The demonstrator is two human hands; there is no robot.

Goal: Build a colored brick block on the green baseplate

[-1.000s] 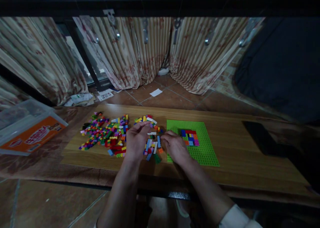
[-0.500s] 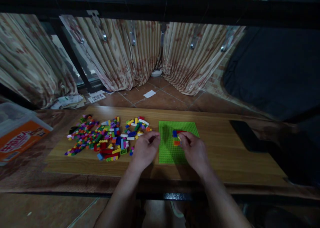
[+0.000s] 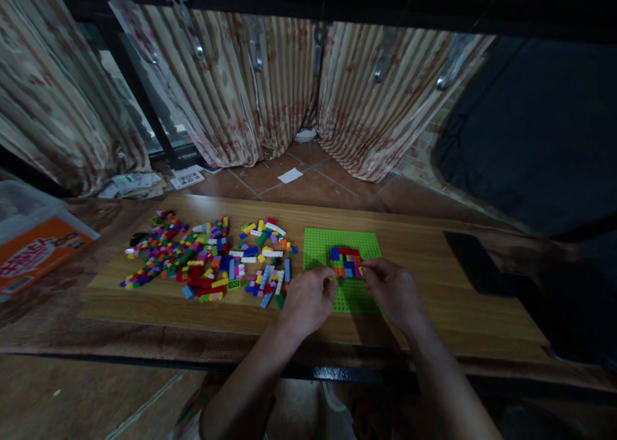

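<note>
On the green baseplate (image 3: 315,242) sits a block of joined toy bricks (image 3: 348,261) in red, blue, orange, yellow and purple, with some green showing in its middle. My left hand (image 3: 308,300) is at the block's near left corner, thumb and forefinger pinched together; whether a small piece is between them cannot be made out. Along the block's right side, my right hand (image 3: 393,293) has its fingers closed against the edge, close to a bit of yellow. Its fingertips hide whatever they grip.
Many loose bricks (image 3: 168,254) lie heaped on the left of the wooden board (image 3: 434,318), with longer blue and white bricks (image 3: 274,282) beside my left hand. A clear box with an orange label (image 3: 43,257) stands far left. A dark flat object (image 3: 475,263) lies at the right.
My left hand has moved right, from the baseplate's left edge to the brick block. My right hand has shifted slightly right, uncovering more of the block. The view has tilted a little.
</note>
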